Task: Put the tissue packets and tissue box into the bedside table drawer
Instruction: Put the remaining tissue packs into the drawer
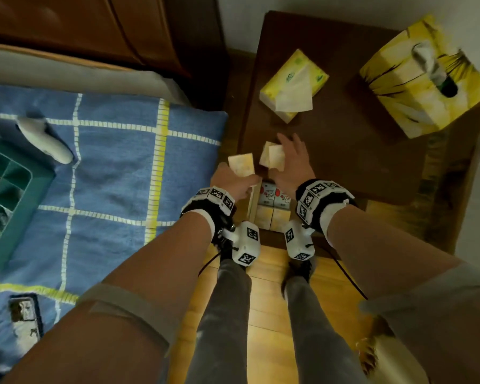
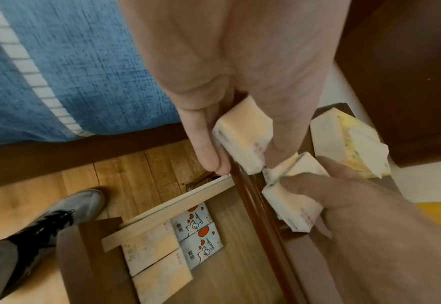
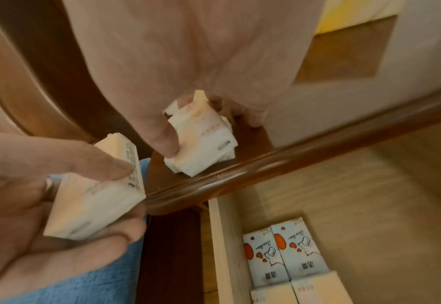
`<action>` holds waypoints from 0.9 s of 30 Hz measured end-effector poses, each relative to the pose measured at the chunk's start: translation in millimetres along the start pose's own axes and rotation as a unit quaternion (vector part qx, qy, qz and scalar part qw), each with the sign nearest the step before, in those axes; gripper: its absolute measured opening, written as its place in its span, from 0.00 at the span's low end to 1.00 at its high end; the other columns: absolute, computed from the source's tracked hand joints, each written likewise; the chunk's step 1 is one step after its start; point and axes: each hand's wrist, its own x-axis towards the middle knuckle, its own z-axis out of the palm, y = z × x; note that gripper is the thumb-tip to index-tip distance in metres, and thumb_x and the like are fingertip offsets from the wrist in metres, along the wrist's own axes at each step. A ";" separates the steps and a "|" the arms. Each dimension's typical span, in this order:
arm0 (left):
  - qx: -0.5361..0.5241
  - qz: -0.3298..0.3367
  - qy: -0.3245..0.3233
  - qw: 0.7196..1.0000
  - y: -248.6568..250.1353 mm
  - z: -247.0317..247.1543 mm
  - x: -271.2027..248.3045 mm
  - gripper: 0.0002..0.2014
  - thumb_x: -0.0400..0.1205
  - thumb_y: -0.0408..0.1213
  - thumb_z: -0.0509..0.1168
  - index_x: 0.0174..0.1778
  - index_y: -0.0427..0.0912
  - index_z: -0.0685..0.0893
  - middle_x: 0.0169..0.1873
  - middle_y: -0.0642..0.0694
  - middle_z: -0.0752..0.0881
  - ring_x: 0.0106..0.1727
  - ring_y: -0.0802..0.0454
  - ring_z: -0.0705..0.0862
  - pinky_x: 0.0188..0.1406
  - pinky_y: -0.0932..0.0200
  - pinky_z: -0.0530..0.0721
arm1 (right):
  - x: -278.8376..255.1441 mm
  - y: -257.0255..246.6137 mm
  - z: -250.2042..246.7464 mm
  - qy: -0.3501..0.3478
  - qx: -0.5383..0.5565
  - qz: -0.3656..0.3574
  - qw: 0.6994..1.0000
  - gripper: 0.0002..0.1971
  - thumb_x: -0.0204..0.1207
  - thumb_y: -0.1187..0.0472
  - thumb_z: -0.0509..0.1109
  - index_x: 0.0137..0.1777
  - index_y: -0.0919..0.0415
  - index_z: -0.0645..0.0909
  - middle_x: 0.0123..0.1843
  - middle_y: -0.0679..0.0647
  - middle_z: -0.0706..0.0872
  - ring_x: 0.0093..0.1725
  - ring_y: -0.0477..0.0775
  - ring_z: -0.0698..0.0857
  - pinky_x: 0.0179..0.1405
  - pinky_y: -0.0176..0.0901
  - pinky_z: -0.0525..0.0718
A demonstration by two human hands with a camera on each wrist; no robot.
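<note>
My left hand (image 1: 243, 177) pinches one pale orange tissue packet (image 1: 241, 164) over the front left corner of the bedside table (image 1: 358, 151). My right hand (image 1: 284, 159) grips two more packets (image 1: 273, 159) at the table's front edge; its thumb presses on the packets (image 3: 203, 142). The left hand's packet (image 2: 242, 133) sits between thumb and fingers. Below both hands the drawer (image 1: 252, 202) is pulled out, with two blue-and-red packets (image 2: 201, 236) and two orange packets (image 2: 157, 255) lying inside. A yellow soft tissue pack (image 1: 294, 84) and a yellow tissue box (image 1: 424, 79) stand further back on the table.
A bed with a blue checked blanket (image 1: 108, 162) lies close on the left, with a teal crate (image 1: 9, 195) on it. My feet (image 1: 299, 270) stand on the wooden floor in front of the drawer. The right part of the drawer floor (image 3: 357, 216) is bare.
</note>
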 end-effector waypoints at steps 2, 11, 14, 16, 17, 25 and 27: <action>-0.004 0.004 -0.021 1.000 -1.0 -2.8 8.9 0.42 0.50 0.49 0.80 0.62 0.39 0.82 0.50 0.39 0.91 0.45 0.46 0.93 0.44 0.46 0.94 | 2.4 -4.0 7.6 0.049 0.012 0.019 0.999 0.46 0.77 0.59 0.74 0.88 0.53 0.48 0.87 0.60 0.59 0.86 0.66 0.55 0.82 0.63 0.62; 0.056 0.028 -0.047 0.997 8.2 -19.4 18.6 0.13 0.77 0.39 0.75 0.49 0.47 0.76 0.45 0.44 0.88 0.48 0.42 0.92 0.55 0.43 0.91 | 8.1 -4.1 11.7 0.088 0.016 0.147 0.985 0.37 0.69 0.48 0.80 0.74 0.59 0.70 0.70 0.60 0.76 0.69 0.64 0.78 0.67 0.56 0.79; 0.057 0.031 -0.063 0.996 10.7 -15.0 15.6 0.19 0.78 0.42 0.73 0.61 0.42 0.77 0.55 0.41 0.89 0.51 0.42 0.92 0.58 0.41 0.90 | -1.5 2.6 5.6 0.159 0.105 0.161 0.968 0.31 0.77 0.51 0.74 0.77 0.59 0.67 0.70 0.59 0.79 0.66 0.63 0.82 0.60 0.50 0.80; 0.053 0.035 -0.057 0.996 10.4 -9.0 12.0 0.21 0.76 0.43 0.74 0.62 0.43 0.76 0.57 0.40 0.89 0.52 0.41 0.91 0.59 0.40 0.90 | -8.9 8.7 -1.3 0.209 0.130 0.174 0.953 0.29 0.83 0.52 0.67 0.79 0.55 0.61 0.69 0.59 0.83 0.62 0.63 0.85 0.53 0.50 0.81; 0.052 0.036 -0.052 0.997 9.3 -5.2 10.6 0.21 0.76 0.44 0.74 0.60 0.44 0.76 0.57 0.40 0.89 0.52 0.41 0.91 0.58 0.40 0.90 | -11.2 12.7 -4.5 0.224 0.132 0.175 0.950 0.27 0.84 0.51 0.64 0.79 0.55 0.60 0.68 0.60 0.83 0.59 0.64 0.86 0.50 0.51 0.82; 0.072 0.053 -0.018 0.996 -8.5 35.9 -23.8 0.25 0.75 0.47 0.73 0.67 0.43 0.80 0.60 0.43 0.88 0.59 0.41 0.89 0.61 0.40 0.88 | -45.3 48.2 -25.9 0.252 0.162 0.140 0.944 0.18 0.85 0.55 0.64 0.70 0.58 0.67 0.65 0.63 0.82 0.58 0.63 0.84 0.49 0.52 0.82; 0.095 0.059 -0.010 0.994 -8.4 42.7 -35.5 0.22 0.78 0.45 0.72 0.68 0.43 0.82 0.62 0.43 0.88 0.60 0.42 0.88 0.63 0.41 0.87 | -57.0 57.5 -28.2 0.231 0.176 0.117 0.950 0.18 0.84 0.54 0.65 0.70 0.57 0.69 0.62 0.58 0.83 0.57 0.59 0.84 0.53 0.53 0.84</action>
